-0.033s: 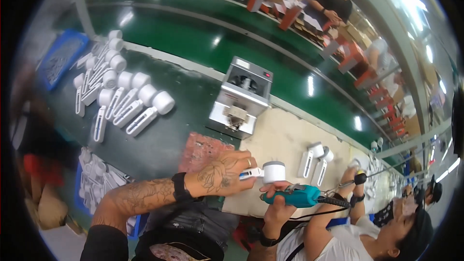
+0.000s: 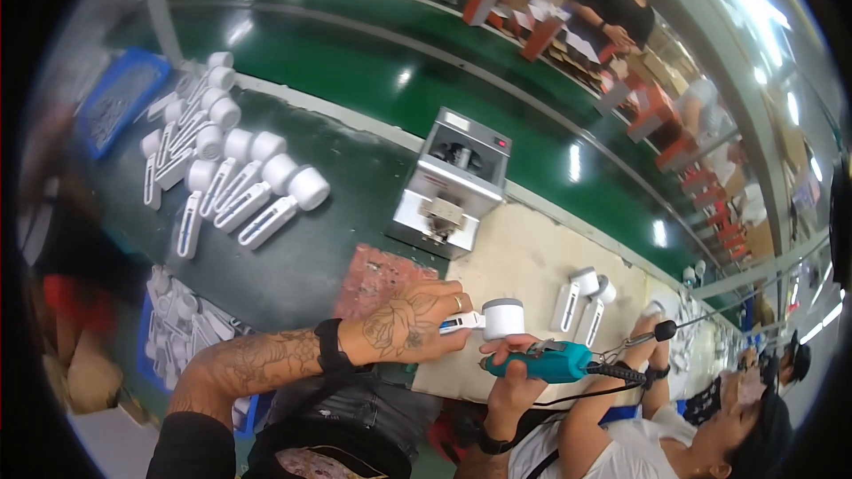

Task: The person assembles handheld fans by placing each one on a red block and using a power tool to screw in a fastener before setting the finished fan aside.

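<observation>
- Fingers of the left hand (image 2: 404, 324) are gripping a white round-headed device (image 2: 503, 319) by its handle, over the table's (image 2: 293, 275) near edge.
- Fingers of the right hand (image 2: 510, 390) are wrapping around a teal power tool (image 2: 546, 364), just below the device's head.
- Loosening grip could be dropping the device; a slipping tool could be scratching its casing.
- Label (image 2: 458, 121) on the metal machine (image 2: 484, 177), beside the table's far edge, is showing no legible writing.

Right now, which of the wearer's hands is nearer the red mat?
Left. The left hand is at the lower edge of the red mat, holding a white device; the right hand is farther right, holding a teal power tool.
</observation>
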`<state>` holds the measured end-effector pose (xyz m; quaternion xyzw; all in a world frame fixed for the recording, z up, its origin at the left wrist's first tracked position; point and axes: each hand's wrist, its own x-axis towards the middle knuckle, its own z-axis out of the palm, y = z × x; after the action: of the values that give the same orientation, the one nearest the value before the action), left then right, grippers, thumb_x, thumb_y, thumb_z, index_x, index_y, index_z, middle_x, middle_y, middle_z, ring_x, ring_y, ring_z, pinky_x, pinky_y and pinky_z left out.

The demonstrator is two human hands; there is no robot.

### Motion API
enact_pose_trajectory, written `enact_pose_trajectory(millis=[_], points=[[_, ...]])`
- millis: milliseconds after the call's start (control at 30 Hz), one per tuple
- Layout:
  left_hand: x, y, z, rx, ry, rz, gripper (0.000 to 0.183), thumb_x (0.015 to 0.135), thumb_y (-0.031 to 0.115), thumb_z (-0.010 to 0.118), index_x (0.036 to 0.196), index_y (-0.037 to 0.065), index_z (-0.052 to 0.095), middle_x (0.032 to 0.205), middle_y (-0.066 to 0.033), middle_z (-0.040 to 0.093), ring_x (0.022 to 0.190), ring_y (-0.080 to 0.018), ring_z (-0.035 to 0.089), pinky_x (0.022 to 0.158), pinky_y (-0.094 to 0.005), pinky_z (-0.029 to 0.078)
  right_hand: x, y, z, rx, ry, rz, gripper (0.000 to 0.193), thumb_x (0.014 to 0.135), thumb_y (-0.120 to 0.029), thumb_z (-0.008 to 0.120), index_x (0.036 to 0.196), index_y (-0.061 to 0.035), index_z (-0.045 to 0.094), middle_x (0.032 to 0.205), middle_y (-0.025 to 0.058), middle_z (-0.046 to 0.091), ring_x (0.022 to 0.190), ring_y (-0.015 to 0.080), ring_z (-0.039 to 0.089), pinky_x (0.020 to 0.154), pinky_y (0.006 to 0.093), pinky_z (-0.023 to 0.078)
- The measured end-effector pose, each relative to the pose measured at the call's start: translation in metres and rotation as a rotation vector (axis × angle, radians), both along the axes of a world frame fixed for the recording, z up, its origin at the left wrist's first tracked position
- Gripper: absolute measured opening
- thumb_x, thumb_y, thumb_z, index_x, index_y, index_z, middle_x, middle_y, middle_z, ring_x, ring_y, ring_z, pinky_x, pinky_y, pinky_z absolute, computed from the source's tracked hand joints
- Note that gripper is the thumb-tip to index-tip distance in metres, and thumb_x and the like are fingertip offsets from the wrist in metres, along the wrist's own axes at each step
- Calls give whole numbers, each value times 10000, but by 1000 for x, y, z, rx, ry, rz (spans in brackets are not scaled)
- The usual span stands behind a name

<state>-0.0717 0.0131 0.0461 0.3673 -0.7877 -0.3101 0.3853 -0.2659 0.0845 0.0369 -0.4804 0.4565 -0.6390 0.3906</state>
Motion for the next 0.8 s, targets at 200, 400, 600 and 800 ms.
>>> enact_pose_trajectory(millis=[200,400,600,800], points=[[32,12,-6,-113,-10,-29,247,831,211,736,1001,49,661,930,-127,606,906,-330,647,777,-425,527,15,-3,0,35,12,-6,686,839,-592,768,1059,30,584,739,59,563,711,247,641,710,365,532],[39,11,-17,-330,-57,-1,341,825,233,725,1087,39,622,1033,-139,602,1020,-349,616,844,-438,522,15,-10,1,53,30,-15,672,867,-582,742,1093,27,570,760,63,558,693,219,603,681,333,517],[41,4,-23,-145,-79,-29,333,810,231,730,1062,35,634,1033,-145,613,1006,-345,630,859,-434,535,25,-8,20,-28,36,1,707,922,-642,630,1175,14,551,753,56,524,664,180,531,633,313,452],[41,2,-32,-154,-106,-62,312,830,252,720,1042,36,647,1014,-143,619,1007,-335,641,890,-450,534,40,-19,51,-110,-2,84,839,915,-776,472,1245,-7,535,709,45,503,613,169,494,611,307,418]])
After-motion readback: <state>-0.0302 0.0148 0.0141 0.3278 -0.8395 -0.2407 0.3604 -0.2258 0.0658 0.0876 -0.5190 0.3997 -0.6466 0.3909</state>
